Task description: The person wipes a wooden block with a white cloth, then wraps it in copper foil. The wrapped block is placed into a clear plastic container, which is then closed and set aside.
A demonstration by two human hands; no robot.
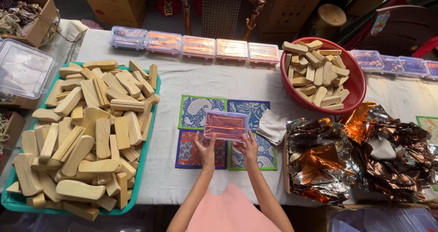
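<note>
Two bare hands are meeting at the middle of the white-clothed table (191, 83), and we are looking straight down on them from the head camera. We are seeing the left hand (205, 149) and the right hand (247, 148) each clamping a near corner of a clear plastic box (226, 125), holding it over four patterned paper squares (200, 111). Left of them a teal tray (151, 136) is holding pale wooden blocks (91, 131); right, a red bowl (358, 83) and crumpled foil (356, 154).

left hand (205, 147) raised, fingers curled | right hand (247, 146) mirrors it (forearms converging)
</note>
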